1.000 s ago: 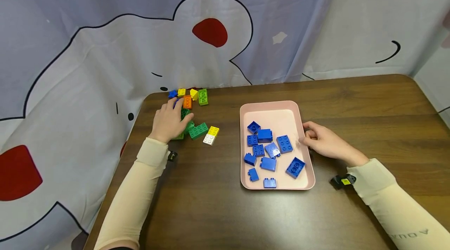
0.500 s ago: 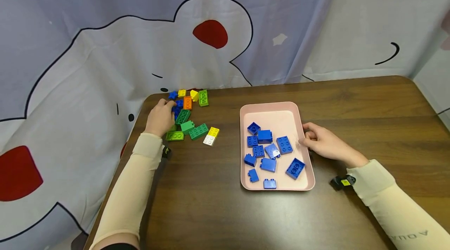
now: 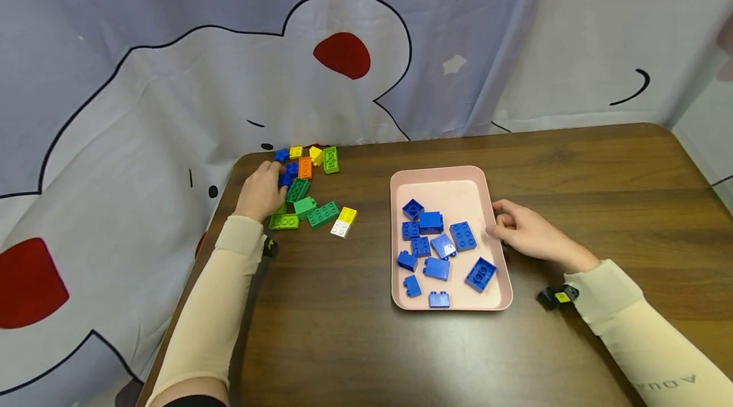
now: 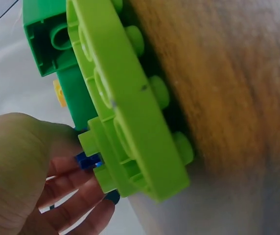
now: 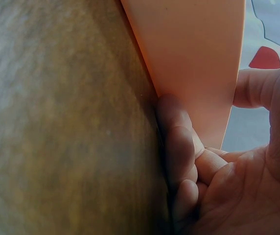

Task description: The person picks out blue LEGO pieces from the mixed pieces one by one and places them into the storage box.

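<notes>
Left hand (image 3: 260, 192): your fingers bend down into the left edge of the loose pile, around a deep-blue studded plastic brick (image 3: 286, 180); the left wrist view shows blue between your thumb and fingers, but nearer bricks hide the contact, so I cannot tell whether you have it pinched

Wrist-view blocker: a long lime-green plastic brick (image 4: 130, 98) stands close to that camera, which is why so little blue shows there

Right hand (image 3: 527, 229): you pinch the right wall of the shallow pale-pink plastic tray (image 3: 458, 194), thumb over the rim and bent fingers against the outer face, probably to keep it from sliding

Tray: it sits flat on the dark-brown wood-grained table (image 3: 332, 343), between your hands and touched only by the right one, so your left arm is free to work at the pile

Tray contents: eleven blue plastic bricks (image 3: 462, 236) lie inside, some studs up, some hollow side up, others on their sides, as if dropped in without arranging

Pile: an orange plastic brick (image 3: 305, 168), a dark-green plastic brick (image 3: 298, 191) and a star-shaped blue piece (image 3: 281, 155) lie near your left fingers; their mixed colours against the tray's all-blue load suggest colour decides what lies where

Pile's near end: a yellow plastic brick (image 3: 347, 213) and a white plastic brick (image 3: 340, 227) touch end to end, perhaps simply left where they lay
</notes>
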The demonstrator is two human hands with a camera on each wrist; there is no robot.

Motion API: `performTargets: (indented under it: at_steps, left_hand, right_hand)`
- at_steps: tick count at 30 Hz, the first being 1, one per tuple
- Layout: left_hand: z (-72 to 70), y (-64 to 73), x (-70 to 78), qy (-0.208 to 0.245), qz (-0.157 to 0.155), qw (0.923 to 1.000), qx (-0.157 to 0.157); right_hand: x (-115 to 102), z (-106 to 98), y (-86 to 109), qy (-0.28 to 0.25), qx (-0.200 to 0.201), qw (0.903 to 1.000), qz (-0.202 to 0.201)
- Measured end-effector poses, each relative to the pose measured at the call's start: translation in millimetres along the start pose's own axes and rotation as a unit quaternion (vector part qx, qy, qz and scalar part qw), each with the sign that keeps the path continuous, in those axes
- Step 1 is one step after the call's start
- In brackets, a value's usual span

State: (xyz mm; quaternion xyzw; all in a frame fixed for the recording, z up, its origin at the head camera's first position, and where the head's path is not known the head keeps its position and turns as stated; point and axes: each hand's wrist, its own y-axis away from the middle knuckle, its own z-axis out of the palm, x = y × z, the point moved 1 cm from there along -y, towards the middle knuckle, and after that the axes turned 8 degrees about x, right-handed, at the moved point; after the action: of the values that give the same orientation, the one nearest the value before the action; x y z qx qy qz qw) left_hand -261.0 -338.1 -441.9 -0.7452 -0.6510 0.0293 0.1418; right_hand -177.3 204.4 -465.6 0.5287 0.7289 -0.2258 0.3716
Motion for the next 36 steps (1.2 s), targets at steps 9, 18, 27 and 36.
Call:
performTargets:
  at_steps: [9, 18, 27, 36]
  left_hand:
    - [-17.0, 3.3, 11.1, 0.016, -0.014, 0.9983, 0.054]
    - [-37.1, 5.0, 54.3, 0.064, 0.056, 0.9851, 0.149]
    - [-45.8, 12.8, 112.7, 0.092, 0.138, 0.9735, 0.158]
    - [-38.3, 33.8, 165.5, 0.112, 0.194, 0.9694, 0.101]
  right_hand:
    - [1, 0, 1.2, 0.000, -0.001, 1.0000, 0.000]
    - [0, 0, 0.7, 0.004, 0.000, 1.0000, 0.001]
    - [0, -1, 0.6, 0.008, 0.002, 1.0000, -0.002]
    - [-1, -1, 0.1, 0.009, 0.001, 1.0000, 0.004]
